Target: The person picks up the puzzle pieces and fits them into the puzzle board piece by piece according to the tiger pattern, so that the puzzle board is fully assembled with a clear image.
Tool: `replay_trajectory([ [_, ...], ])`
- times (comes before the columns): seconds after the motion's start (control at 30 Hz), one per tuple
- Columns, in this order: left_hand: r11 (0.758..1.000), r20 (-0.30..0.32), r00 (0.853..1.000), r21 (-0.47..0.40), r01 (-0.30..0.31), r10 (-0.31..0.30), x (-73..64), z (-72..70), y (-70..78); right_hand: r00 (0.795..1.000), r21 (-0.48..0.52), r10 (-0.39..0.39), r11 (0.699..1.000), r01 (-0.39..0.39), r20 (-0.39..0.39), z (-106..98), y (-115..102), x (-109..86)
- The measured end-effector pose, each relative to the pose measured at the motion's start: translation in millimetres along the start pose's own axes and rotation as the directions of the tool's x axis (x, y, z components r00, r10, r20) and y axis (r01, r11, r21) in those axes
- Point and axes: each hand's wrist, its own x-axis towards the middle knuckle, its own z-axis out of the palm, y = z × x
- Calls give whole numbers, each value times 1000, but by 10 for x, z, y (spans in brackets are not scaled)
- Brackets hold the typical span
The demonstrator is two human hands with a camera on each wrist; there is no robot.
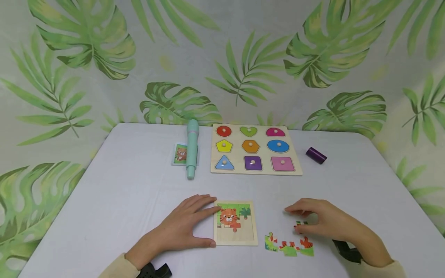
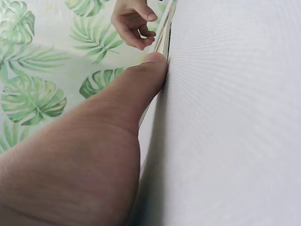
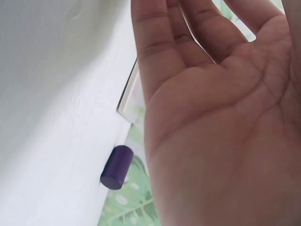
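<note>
A square wooden jigsaw tray (image 1: 255,231) lies in front of me, its upper and left part filled with pieces showing a tiger (image 1: 228,218) and greenery. My left hand (image 1: 189,224) rests along the tray's left side, fingers spread, with index fingertip and thumb touching the frame. To the right of the tray, several loose jigsaw pieces (image 1: 289,250) lie in a loose cluster. My right hand (image 1: 321,220) hovers over the upper pieces, partly covering them. Its fingers bend loosely, and the left wrist view shows a gap between thumb and fingers with nothing in it.
Behind the tray lies a wooden shape board (image 1: 237,150) with several knobbed pieces. Left of it, a mint-green tube (image 1: 192,148) lies over a small tiger picture card (image 1: 180,155). A dark purple cylinder (image 1: 316,155) lies at the back right. A leaf-print cloth (image 1: 243,69) hangs behind the table.
</note>
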Motion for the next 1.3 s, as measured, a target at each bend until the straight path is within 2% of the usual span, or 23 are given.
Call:
replay_trajectory([
  [0.3, 1000, 8, 1000, -5, 10, -10, 13, -7, 5, 1000, -33, -16, 999, 16, -6, -28, 73, -46],
  [0.57, 1000, 7, 1000, -2, 10, -10, 10, -4, 1, 1000, -58, 13, 998, -11, 18, -78, 107, -82],
  [0.9, 1000, 5, 1000, -8, 9, -9, 9, 5, -10, 999, -2, 25, 1000, -25, 45, -95, 178, -130],
  [1.3, 1000, 12, 1000, -9, 15, -15, 6, 8, 3, 998, -20, 58, 998, -57, 39, -93, 206, -132],
])
